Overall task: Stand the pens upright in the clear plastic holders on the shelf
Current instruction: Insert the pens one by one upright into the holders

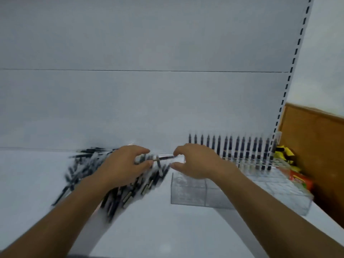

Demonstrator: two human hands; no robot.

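I'm seeing a loose pile of pens (83, 170) lying on the white shelf (158, 220) at the left. The left hand (123, 164) is reaching out over that pile, palm down, fingers and thumb curling round a pen (164, 157) that is pointing right. The right hand (195, 162) is hovering palm down, thumb and forefinger parted, the pen's end meeting its forefinger tip. Under that wrist a clear holder (188, 192) is sitting on the shelf. Behind it a row of upright pens (236, 149) is standing. Colourful packets (297, 179) are lying far right.
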